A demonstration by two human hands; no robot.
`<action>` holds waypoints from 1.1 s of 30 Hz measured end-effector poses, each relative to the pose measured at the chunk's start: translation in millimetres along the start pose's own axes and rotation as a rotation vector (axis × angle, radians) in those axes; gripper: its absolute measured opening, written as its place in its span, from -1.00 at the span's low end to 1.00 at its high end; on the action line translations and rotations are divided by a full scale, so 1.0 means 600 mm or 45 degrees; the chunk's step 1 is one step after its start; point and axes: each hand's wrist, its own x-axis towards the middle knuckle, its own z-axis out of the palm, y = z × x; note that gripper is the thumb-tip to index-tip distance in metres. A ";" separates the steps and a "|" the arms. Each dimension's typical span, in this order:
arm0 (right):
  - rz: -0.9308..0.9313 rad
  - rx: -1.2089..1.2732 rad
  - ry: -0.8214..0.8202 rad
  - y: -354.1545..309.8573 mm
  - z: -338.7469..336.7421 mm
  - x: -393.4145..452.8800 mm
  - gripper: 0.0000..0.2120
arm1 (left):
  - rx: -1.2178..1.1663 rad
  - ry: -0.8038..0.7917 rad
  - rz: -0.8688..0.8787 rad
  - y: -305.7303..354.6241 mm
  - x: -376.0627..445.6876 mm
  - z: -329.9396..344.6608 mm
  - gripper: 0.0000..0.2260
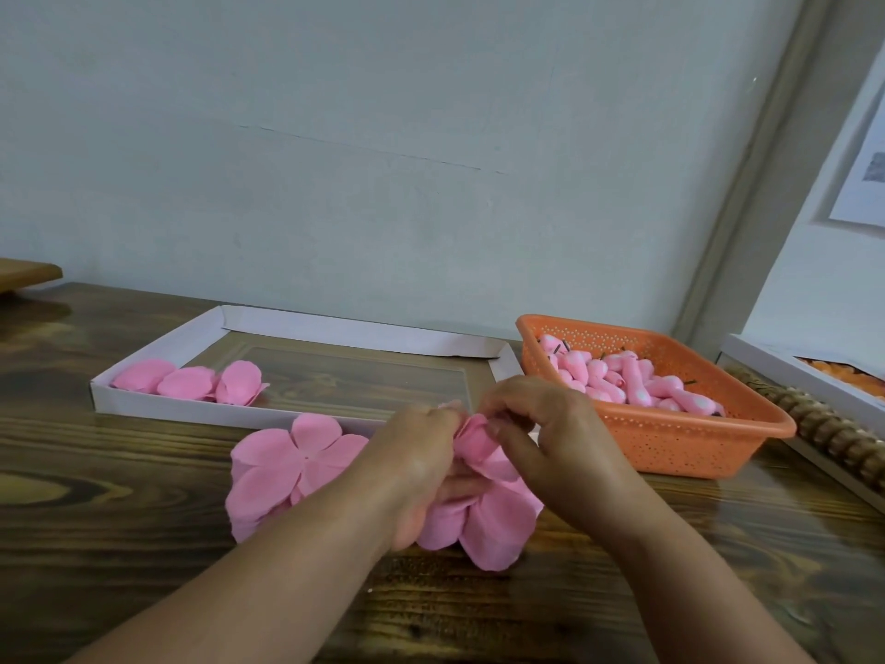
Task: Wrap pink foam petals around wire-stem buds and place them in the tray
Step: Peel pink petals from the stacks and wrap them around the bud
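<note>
Above the wooden table, my left hand and my right hand meet at a pink foam petal piece, each pinching and curling it; any bud inside is hidden by my fingers. A stack of flat pink petal cutouts lies just left of my hands, and more petals hang under them. The white cardboard tray behind holds three wrapped pink flowers at its left end. An orange perforated basket at the right holds several pink wire-stem buds.
A pale wall rises close behind the table. At the far right lie a wooden beaded roller and a white box with orange material inside. A wooden board edge shows at the far left.
</note>
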 end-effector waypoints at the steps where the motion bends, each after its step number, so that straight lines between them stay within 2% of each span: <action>1: -0.009 -0.026 0.003 0.000 0.001 0.001 -0.87 | 0.023 -0.009 0.016 -0.001 -0.001 0.002 -0.73; 4: 0.016 -0.076 0.055 0.006 0.001 0.002 -0.89 | 0.014 -0.081 0.037 0.000 -0.003 0.005 -0.63; 7: 0.009 -0.099 0.085 0.005 -0.001 0.002 -0.87 | -0.039 -0.231 0.028 0.005 -0.006 0.005 -0.40; 13: -0.128 -0.067 -0.071 -0.007 0.001 0.000 -0.89 | -0.078 -0.390 0.026 0.007 -0.007 0.000 -0.15; 16: -0.111 -0.049 -0.077 -0.009 0.000 -0.001 -0.87 | -0.088 -0.424 0.025 0.009 -0.008 -0.003 -0.17; 21: -0.075 -0.091 -0.105 -0.015 -0.001 0.001 -0.71 | -0.058 -0.460 0.056 0.020 -0.023 0.001 -0.34; 27: -0.033 -0.127 -0.165 -0.025 -0.006 0.001 -0.72 | -0.047 -0.526 0.070 0.028 -0.029 0.001 -0.36; 31: -0.025 -0.129 -0.277 -0.031 -0.007 0.001 -0.79 | -0.013 -0.584 0.079 0.035 -0.033 -0.001 -0.38; 33: -0.006 -0.128 -0.268 -0.032 -0.006 0.001 -0.82 | -0.025 -0.613 0.054 0.036 -0.032 -0.004 -0.36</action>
